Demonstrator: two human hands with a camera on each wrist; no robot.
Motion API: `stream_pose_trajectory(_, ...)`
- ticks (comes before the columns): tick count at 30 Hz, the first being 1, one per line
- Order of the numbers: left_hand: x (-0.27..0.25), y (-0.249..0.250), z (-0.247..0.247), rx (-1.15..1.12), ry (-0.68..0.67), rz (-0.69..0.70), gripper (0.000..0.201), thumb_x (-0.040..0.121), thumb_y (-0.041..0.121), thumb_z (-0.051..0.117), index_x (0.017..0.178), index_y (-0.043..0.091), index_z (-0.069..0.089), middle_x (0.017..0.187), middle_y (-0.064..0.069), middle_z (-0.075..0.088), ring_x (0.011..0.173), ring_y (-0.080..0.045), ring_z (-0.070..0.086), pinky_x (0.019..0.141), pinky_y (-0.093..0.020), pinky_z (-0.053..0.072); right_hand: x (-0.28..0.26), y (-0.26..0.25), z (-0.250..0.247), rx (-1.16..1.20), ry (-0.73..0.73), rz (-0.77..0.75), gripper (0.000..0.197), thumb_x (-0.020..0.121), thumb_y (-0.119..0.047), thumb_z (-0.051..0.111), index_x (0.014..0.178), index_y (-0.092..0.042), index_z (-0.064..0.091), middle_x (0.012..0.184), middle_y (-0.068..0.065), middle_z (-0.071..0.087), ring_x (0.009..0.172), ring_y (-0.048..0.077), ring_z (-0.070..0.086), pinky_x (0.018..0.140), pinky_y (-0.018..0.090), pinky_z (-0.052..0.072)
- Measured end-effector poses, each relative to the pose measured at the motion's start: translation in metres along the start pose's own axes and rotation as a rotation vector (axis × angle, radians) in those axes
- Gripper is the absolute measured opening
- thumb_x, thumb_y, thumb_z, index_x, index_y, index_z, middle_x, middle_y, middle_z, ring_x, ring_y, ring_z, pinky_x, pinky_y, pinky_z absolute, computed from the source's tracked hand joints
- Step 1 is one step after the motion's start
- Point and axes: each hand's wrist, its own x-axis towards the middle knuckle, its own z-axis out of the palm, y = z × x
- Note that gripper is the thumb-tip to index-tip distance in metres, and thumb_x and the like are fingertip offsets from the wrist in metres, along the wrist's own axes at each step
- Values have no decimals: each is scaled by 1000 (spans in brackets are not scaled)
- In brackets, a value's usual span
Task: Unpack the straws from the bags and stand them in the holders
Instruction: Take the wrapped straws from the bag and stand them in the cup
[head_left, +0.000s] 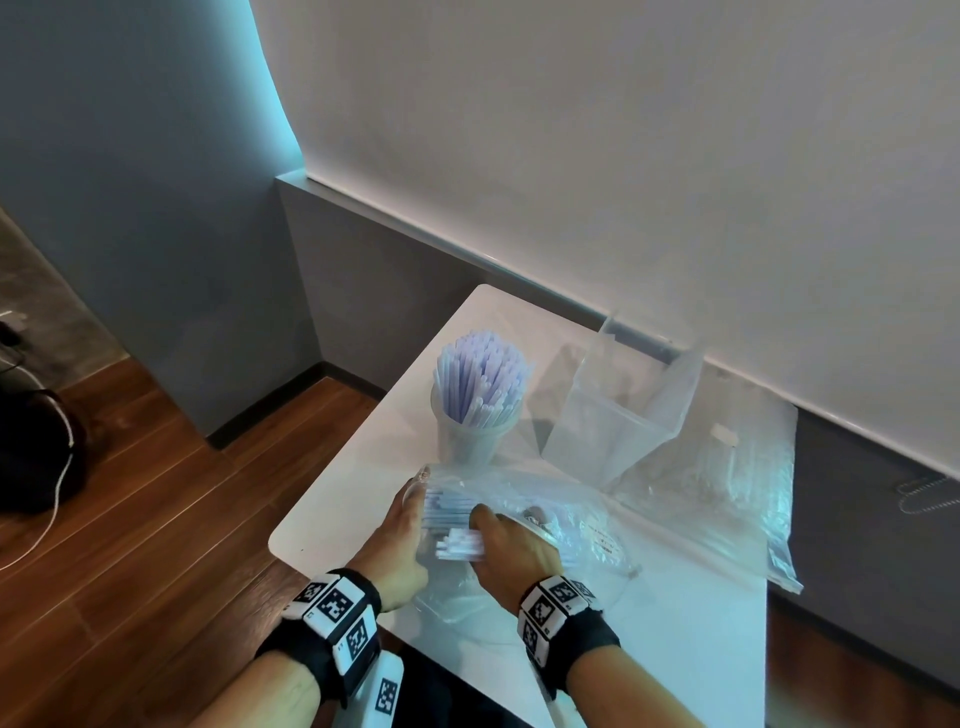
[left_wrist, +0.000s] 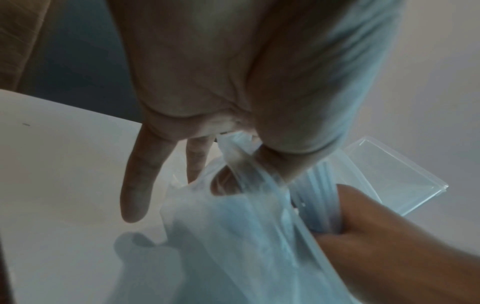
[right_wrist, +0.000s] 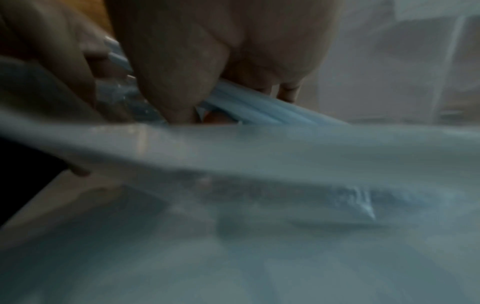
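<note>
A clear plastic bag (head_left: 550, 519) lies at the near edge of the white table (head_left: 353, 499) with a bundle of pale straws (head_left: 452, 525) in its mouth. My left hand (head_left: 410, 506) pinches the bag's rim (left_wrist: 233, 158) between thumb and forefinger, its other fingers (left_wrist: 140, 181) straight. My right hand (head_left: 498, 535) is curled round the straw bundle (right_wrist: 262, 107), with bag film (right_wrist: 233, 144) draped below it. Behind stands a round clear holder (head_left: 475, 441) full of upright straws (head_left: 480, 379). A square clear holder (head_left: 618, 415) beside it looks empty.
A second flattened clear bag (head_left: 727, 467) lies at the table's right, against the wall ledge. The table is narrow, with its left edge close to my left hand and wooden floor (head_left: 156, 493) below. A dark bag with a white cable (head_left: 36, 452) sits on the floor far left.
</note>
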Motion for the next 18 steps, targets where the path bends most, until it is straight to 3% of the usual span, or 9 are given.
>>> stream_pose_trajectory(4,0,1,-2,-43,-27,9,112,74,-19,52,154,29,-10,155,17,2,143,-8,15,113,-22,20,-15,2,-12,142,145,-129,2,84,-23,58,85,-21,58,86,-1,66,84,23,61,71,32,46)
stream_pose_trajectory(7,3,-1,-1,-55,5,4,112,72,-16,57,154,31,-4,153,20,6,143,-6,13,117,-27,24,-28,-4,-24,475,316,-201,23,87,-32,61,68,-19,57,75,-6,60,74,10,58,71,25,44)
stream_pose_trajectory(9,5,-5,1,-39,29,13,115,72,-9,68,153,34,-1,155,20,7,145,-11,16,116,-31,29,-35,-11,-37,729,355,-85,27,83,-43,62,70,-20,66,87,-9,61,85,7,61,77,20,46)
stream_pose_trajectory(11,6,-6,3,-22,36,15,116,71,-8,69,152,35,-2,157,19,6,147,-14,15,115,-28,26,-39,-10,-40,893,354,49,22,75,-48,66,73,-27,69,92,-8,63,91,9,63,81,24,49)
stream_pose_trajectory(14,4,-5,3,-9,10,-8,114,72,-15,56,154,29,-8,161,15,-7,149,-12,5,112,-20,16,-43,-4,-35,840,275,162,10,73,-40,72,76,-33,66,89,-6,66,85,9,65,75,27,52)
stream_pose_trajectory(18,4,-2,3,9,8,-18,111,73,-14,54,155,24,-10,161,12,-9,149,-12,1,113,-18,11,-44,-4,-49,776,256,186,12,79,-23,72,69,-19,66,77,1,65,64,9,61,59,21,50)
